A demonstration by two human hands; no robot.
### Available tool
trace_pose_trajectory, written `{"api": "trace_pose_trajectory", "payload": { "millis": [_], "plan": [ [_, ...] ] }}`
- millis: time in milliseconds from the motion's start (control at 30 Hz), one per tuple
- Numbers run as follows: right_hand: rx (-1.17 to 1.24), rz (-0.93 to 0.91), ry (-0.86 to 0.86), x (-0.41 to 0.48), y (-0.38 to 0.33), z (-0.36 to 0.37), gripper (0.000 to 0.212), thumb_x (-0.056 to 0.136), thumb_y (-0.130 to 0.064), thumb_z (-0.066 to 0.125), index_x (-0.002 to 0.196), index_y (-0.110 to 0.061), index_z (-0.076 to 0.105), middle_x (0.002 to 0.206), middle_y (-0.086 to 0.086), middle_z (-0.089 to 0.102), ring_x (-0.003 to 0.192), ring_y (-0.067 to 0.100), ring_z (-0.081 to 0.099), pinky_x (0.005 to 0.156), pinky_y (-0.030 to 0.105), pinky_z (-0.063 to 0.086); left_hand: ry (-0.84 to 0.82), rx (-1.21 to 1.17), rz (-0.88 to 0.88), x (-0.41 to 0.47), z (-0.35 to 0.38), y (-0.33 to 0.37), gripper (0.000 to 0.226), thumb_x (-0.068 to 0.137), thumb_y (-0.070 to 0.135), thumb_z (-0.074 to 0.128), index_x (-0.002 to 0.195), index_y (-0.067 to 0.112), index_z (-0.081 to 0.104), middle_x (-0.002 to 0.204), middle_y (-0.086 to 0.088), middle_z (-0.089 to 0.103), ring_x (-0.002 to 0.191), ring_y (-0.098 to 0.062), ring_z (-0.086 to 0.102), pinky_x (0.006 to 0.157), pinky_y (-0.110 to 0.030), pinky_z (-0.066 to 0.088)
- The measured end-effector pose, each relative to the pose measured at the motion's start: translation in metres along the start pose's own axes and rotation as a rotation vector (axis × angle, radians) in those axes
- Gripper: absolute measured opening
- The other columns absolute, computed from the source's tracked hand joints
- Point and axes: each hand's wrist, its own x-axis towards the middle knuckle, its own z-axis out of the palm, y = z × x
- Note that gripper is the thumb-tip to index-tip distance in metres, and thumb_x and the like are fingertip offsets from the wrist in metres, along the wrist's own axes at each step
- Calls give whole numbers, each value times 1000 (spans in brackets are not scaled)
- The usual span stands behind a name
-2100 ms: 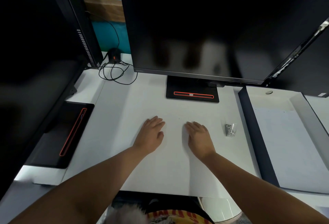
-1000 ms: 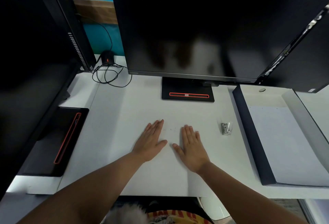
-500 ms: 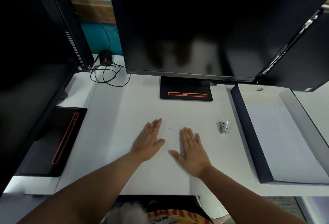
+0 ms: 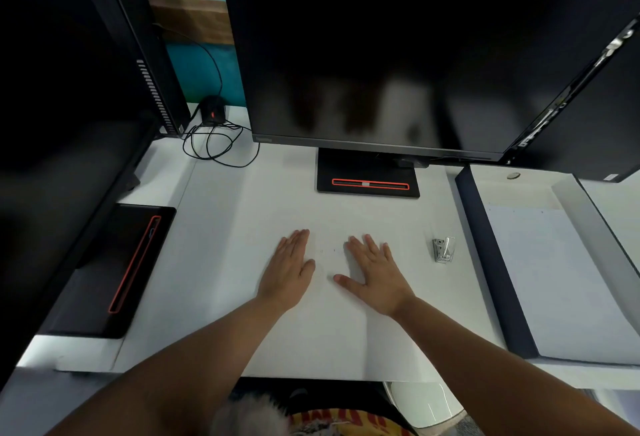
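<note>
My left hand (image 4: 289, 269) lies flat, palm down, on the white sheet (image 4: 311, 338) that covers the desk, fingers straight and together. My right hand (image 4: 375, 274) lies flat beside it, fingers a little spread, thumb pointing left. A narrow gap separates the two hands, and neither holds anything. A small clear bag with metal parts (image 4: 443, 249) lies on the sheet to the right of my right hand, apart from it.
A dark monitor (image 4: 398, 55) stands behind the hands on a black base with a red line (image 4: 369, 176). A second monitor base (image 4: 114, 269) sits at the left. An open shallow box (image 4: 491, 262) lies on the right. Coiled black cable (image 4: 218, 146) lies at the back left.
Both hands went from slightly curled to flat with straight fingers, and my right thumb spread out to the left. The camera view shifted a little; the small bag stayed put.
</note>
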Motion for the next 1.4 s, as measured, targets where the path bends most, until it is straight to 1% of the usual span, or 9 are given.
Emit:
{"api": "trace_pose_trajectory", "payload": {
  "millis": [67,167,367,600,800,967,1067,1267,1400],
  "plan": [
    [36,-43,36,-1,0,1,84,86,-71,30,151,-21,15,160,-7,12,147,12,-5,120,37,-6,-3,-31,-41,1,-2,-4,56,100,22,36,152,20,16,160,2,16,148,-17,10,117,-23,5],
    [18,-114,32,2,-7,0,76,91,-62,37,151,-23,13,160,-7,12,147,12,-4,120,38,-6,-25,28,-27,3,-6,-11,58,97,22,40,152,23,18,158,2,23,146,-20,18,117,-28,16],
    [-227,-273,-22,14,-27,4,72,90,-66,18,152,-28,13,160,-11,9,147,15,-11,116,48,-15,-40,63,42,-1,-10,-10,62,97,21,41,152,21,12,160,2,14,147,-15,11,115,-20,6],
    [-174,-152,118,0,5,5,76,88,-69,16,150,-26,23,157,-11,21,148,16,-2,116,45,-13,-88,43,8,-1,-6,-16,70,94,25,45,153,21,8,160,3,15,148,-20,11,117,-30,17],
    [-99,-144,104,4,-3,-1,74,91,-64,31,152,-26,12,159,-9,13,148,14,-4,116,40,-14,-86,50,15,1,-4,-18,69,93,24,46,153,21,10,160,2,16,148,-20,12,117,-28,15],
    [-150,-126,33,17,-15,0,78,88,-69,21,152,-24,14,159,-9,14,148,15,-6,118,47,-12,-82,58,29,1,-3,-19,67,95,26,45,152,21,12,160,2,16,148,-20,11,117,-27,14],
    [-158,-145,60,11,-7,1,79,87,-70,15,151,-24,20,158,-9,19,148,16,-2,117,46,-12,-69,61,39,1,-3,-20,66,95,25,44,152,21,13,160,3,16,148,-19,12,117,-26,12],
    [-61,-122,183,3,5,-2,73,83,-66,36,140,-22,42,146,-8,44,142,18,27,118,38,3,-50,65,56,0,-3,-20,65,95,24,43,152,19,14,160,2,17,147,-19,12,116,-23,9],
    [-45,-76,101,9,-2,-6,73,88,-58,42,148,-20,27,155,-5,28,146,21,16,119,43,5,-69,55,36,1,-3,-21,65,95,26,43,152,21,14,160,3,16,148,-20,12,117,-27,14]
  ]
}}
